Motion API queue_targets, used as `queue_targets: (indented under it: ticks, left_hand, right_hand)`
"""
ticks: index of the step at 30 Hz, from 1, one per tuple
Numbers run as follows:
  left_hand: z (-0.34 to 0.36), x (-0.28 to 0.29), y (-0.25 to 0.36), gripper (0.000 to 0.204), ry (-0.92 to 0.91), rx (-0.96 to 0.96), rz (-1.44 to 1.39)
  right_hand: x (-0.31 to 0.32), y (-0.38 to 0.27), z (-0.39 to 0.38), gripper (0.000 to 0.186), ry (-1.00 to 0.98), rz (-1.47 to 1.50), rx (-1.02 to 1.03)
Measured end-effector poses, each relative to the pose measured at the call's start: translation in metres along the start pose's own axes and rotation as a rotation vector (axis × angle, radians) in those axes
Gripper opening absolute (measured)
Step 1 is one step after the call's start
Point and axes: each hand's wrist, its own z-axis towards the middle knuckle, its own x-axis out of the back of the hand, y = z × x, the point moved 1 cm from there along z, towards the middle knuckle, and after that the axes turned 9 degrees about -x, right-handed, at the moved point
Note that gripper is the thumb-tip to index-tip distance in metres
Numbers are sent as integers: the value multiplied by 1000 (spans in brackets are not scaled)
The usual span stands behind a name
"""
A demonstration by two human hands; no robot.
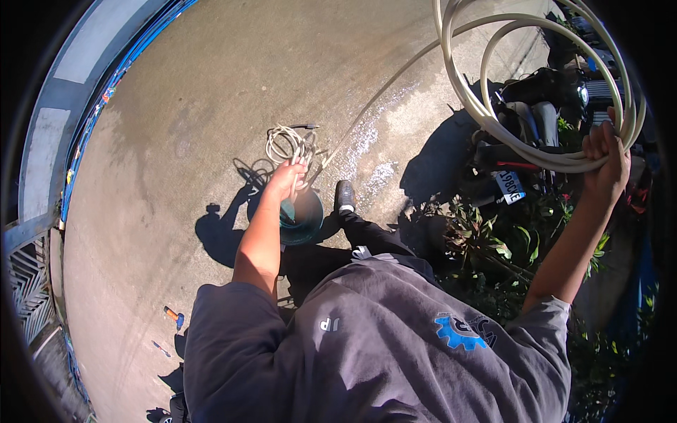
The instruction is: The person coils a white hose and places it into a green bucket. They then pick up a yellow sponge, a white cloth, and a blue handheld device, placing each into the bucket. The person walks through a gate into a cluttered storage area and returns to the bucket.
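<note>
Pale hose: coiled at both ends, 1 span left between

Wide loops of pale hose (504, 137) are held up at the right, beyond the parked motorcycle (543, 92) as seen from above; they are gripped near their lower right by the right hand (610, 158), its fingers curled round the strands. A smaller, tangled bundle (302, 149) is clamped in the left hand (288, 178), beside and partly over the dark green bucket (321, 213). A black end piece (306, 127) is seen at the bundle's far edge.

Between the 2 hands, 1 slack span is seen running slantwise above the wet concrete (370, 141). Whether it is joined to the bundle cannot be told; the meeting place is hidden near the left hand.

Progress (judged): gathering is taken to be well advanced, most of the visible length being looped. Left undone: the span is not taken up, the 2 coils are not brought together, and no tie is seen on either. Neither coil has been set down.
</note>
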Motion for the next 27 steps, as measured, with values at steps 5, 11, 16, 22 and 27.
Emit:
queue_targets:
  ticks: [5,11,16,22,27]
  left_hand:
    - [-33,-6,19,32,-15,141,-207]
    - [-12,-59,-53,13,-80,282,121]
    - [6,-76,-82,17,254,40,-102]
    - [13,-94,-72,67,-342,397,-122]
    - [33,-154,-65,37,-127,98,25]
  right_hand:
    - [13,-9,4,42,-118,140,41]
    - [27,-16,4,50,-193,111,-35]
    - [63,-57,-2,53,-201,57,28]
    - [135,-124,-28,49,-168,-32,102]
    - [114,-90,-47,46,-29,7,22]
